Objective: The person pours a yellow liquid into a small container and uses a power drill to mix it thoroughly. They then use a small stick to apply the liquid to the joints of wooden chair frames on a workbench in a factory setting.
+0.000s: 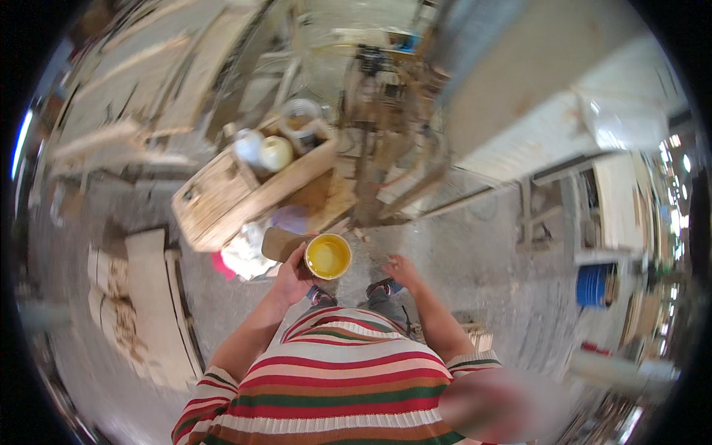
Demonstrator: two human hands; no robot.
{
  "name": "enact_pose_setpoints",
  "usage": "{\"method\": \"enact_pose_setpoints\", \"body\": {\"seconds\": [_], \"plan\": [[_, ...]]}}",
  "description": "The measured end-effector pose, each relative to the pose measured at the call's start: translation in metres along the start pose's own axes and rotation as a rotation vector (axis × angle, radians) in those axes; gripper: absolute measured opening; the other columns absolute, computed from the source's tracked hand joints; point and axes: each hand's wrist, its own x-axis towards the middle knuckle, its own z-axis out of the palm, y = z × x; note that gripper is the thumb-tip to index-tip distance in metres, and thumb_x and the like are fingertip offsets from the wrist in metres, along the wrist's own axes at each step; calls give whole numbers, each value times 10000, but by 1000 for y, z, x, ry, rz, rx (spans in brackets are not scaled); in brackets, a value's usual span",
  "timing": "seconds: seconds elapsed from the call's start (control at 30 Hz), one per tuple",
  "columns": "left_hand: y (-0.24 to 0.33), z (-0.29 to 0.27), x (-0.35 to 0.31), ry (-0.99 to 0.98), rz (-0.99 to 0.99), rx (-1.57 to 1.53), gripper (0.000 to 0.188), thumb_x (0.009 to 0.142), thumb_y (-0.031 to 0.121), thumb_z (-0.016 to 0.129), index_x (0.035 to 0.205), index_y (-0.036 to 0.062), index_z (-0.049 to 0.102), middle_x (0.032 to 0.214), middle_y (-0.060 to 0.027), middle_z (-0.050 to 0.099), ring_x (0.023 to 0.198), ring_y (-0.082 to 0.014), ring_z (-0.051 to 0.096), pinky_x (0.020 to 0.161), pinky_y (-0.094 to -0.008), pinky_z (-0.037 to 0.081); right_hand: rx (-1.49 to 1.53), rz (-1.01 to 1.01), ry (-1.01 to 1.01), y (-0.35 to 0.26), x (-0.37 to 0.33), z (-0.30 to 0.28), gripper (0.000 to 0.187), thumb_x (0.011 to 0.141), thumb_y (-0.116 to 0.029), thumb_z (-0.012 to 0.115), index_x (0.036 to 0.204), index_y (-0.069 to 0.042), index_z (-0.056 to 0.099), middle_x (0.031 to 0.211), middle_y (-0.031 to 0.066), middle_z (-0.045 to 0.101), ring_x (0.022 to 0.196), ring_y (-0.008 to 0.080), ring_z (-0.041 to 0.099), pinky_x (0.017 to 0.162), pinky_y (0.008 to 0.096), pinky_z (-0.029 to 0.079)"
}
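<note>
My left hand (294, 276) is closed around the side of a round, pale-rimmed tub (328, 256), yellow on the inside. Something pale yellow and smooth shows at its bottom; whether it is liquid I cannot tell. A flat brown piece with a rounded end (280, 243) appears just beyond these fingers, and whether they also grip it is unclear. To the right of the tub, my right hand (400, 271) hangs over the floor with its fingers loosely bent and apart, nothing visible in them.
Ahead on the left stands a wooden box-like stand (222, 204) holding a white bottle (249, 146), a cream round container (276, 153) and a clear tub (302, 119). Stacked boards (159, 289) lie left. A large grey machine (519, 111) and a blue drum (593, 285) are right.
</note>
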Motion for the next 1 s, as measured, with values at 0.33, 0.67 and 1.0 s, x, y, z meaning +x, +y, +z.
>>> {"method": "enact_pose_setpoints", "body": {"seconds": [0.33, 0.67, 1.0], "plan": [[-164, 187, 173, -340, -580, 362, 435, 931, 379, 336, 1316, 175, 342, 1278, -57, 453, 1136, -264, 485, 864, -476, 450, 594, 570, 499, 252, -177, -60, 429, 757, -258, 658, 1090, -10, 551, 955, 120, 617, 663, 190, 617, 542, 293, 510], [-360, 361, 333, -466, -741, 248, 457, 940, 376, 285, 1268, 74, 388, 1229, -136, 488, 1096, -305, 512, 892, -458, 460, 1056, 517, 640, 297, -194, -108, 364, 822, -233, 589, 1114, -23, 532, 967, 114, 605, 642, 158, 608, 524, 256, 485], [-429, 546, 513, -382, -334, 100, 467, 930, 331, 305, 1294, 39, 309, 1290, -179, 412, 1158, -349, 451, 951, -489, 411, 752, 522, 886, 390, -185, -234, 373, 830, -253, 594, 1128, -35, 540, 875, 69, 624, 654, 121, 595, 544, 229, 461]]}}
